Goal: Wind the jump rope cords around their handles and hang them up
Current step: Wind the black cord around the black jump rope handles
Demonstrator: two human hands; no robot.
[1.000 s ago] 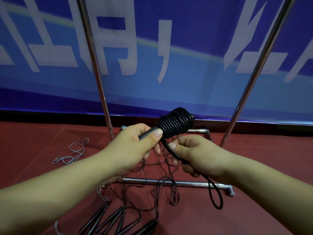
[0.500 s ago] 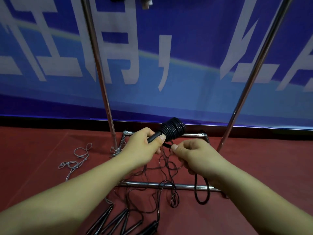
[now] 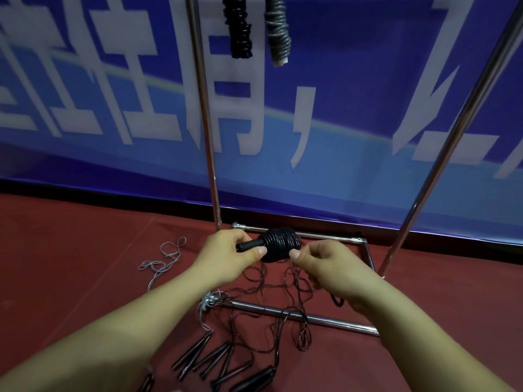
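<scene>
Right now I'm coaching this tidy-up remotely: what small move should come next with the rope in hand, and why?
Probably tuck the loose end under a coil. The black cord is already bundled thick on the handle held by the left hand, and the right hand pinches the tail beside it. Two wound ropes already hang above.

Wound rope (image 3: 280, 244) between hands, loose handles (image 3: 218, 360) below (apparently floor), rack (image 3: 297, 315) behind.

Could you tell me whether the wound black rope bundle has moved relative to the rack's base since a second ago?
Yes. The wound black rope bundle has dropped: earlier it sat above the rack's rear base bar, now it overlaps that bar.
</scene>
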